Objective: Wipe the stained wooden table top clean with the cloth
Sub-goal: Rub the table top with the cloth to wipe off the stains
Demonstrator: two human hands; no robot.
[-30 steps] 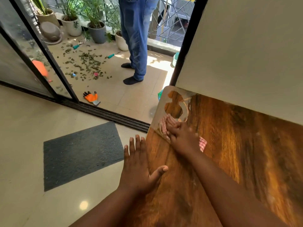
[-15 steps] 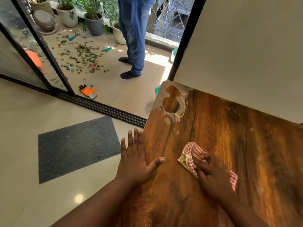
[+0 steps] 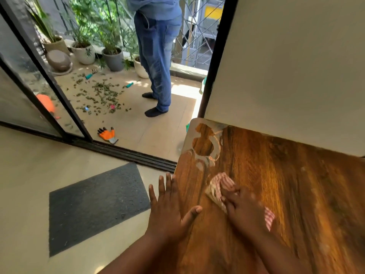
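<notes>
Right hand wiping the wooden table with a striped cloth

The red-and-white cloth (image 3: 219,187) lies under the right hand (image 3: 244,211), bunched ahead of its fingertips and showing again behind its wrist; this grip is bent down over the cloth, pressing it onto the table (image 3: 286,186). A pale stain (image 3: 197,136) sits well beyond the cloth at the far corner. The left hand (image 3: 167,208) lies flat, fingers straight and spread wide over the table's edge, holding nothing
</notes>
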